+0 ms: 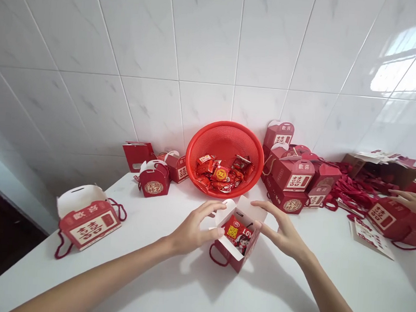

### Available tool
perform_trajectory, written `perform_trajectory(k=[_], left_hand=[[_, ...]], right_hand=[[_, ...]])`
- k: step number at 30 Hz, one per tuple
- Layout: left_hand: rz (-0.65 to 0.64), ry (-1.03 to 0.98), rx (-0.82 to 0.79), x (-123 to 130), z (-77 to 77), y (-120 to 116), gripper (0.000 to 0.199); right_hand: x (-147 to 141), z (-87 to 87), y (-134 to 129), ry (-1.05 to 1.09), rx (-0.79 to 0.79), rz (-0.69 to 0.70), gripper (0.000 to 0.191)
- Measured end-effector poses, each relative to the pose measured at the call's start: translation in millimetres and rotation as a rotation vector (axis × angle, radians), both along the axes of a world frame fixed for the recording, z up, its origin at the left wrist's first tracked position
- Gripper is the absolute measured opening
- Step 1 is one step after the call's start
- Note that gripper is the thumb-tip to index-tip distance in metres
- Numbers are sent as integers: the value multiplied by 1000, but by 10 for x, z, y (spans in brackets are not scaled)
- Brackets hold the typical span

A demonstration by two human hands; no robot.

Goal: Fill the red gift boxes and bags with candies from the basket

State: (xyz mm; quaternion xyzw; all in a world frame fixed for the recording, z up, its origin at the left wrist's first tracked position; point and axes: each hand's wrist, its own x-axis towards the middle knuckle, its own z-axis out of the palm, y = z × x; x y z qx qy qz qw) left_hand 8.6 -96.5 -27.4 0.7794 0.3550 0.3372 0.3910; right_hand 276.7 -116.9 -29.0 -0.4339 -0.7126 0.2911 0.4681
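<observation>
An open red gift box (246, 258) with white inner flaps and a dark red cord stands on the white table in front of me. Inside it lies a red packet (236, 234) with yellow and white print. My left hand (197, 229) is at the box's left side, thumb and fingers apart around a raised flap. On the right side, my right hand (281, 230) has its fingers spread at the other flaps. Both hands touch or nearly touch the card, without a closed grip.
Behind the box, a red basket (227, 129) holds wrapped sweets. Red boxes (295, 176) are stacked right of it; another box (92, 224) stands at the left. At the far right, another person's hand (414, 203) is by a red box (392, 219). A tiled wall rises behind.
</observation>
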Motion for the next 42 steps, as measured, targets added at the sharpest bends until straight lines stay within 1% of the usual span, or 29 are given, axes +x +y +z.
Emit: perform_trajectory(k=[2,3,6,8,9,11,13,15,18,21,24,26,28,31,34,37,40,42], left_hand=[[19,5,97,28,3,-4,42],[9,4,126,39,7,-1,40],[-99,-11,169,75,24,42,44],[-125,-11,182,123,30,94,45],[-99,-5,185,157,29,125,44],[-10,9,177,245,16,188,42],[67,8,155,342,-14,247,43],[92,-6,131,430,-60,296,47],[93,-49,101,520,-148,349,53],[109,-119,70,561,-235,381,56],[96,-173,49,564,-301,385,49],[51,-199,29,551,-336,373,42],[-15,-250,-25,531,-369,353,38],[-77,-341,-77,504,-421,325,36],[-70,-361,-38,497,-466,314,36],[-38,-328,-34,505,-496,317,31],[7,-299,-36,518,-515,315,27],[30,-304,-24,532,-523,303,26]], right_hand=[[-24,-12,-13,28,41,-12,34],[-35,-15,-24,37,63,-12,31],[-56,-12,-63,29,94,25,23],[-59,-8,-81,18,73,71,22],[-58,-8,-84,15,58,89,23],[-52,-13,-79,7,33,110,24],[-37,-24,-64,-14,17,124,24],[-13,-30,-48,-42,5,135,24],[30,-29,-30,-76,-5,136,25],[49,-46,-9,-98,1,113,24],[20,-113,22,-115,34,66,22],[-24,-179,48,-123,70,31,21],[-75,-246,75,-109,106,-1,23],[-137,-321,108,-54,91,-21,30],[-163,-348,122,-22,27,-24,30],[-161,-347,120,-24,-18,-37,30],[-156,-353,116,-69,-51,-86,35],[-165,-362,109,-118,-27,-135,38]])
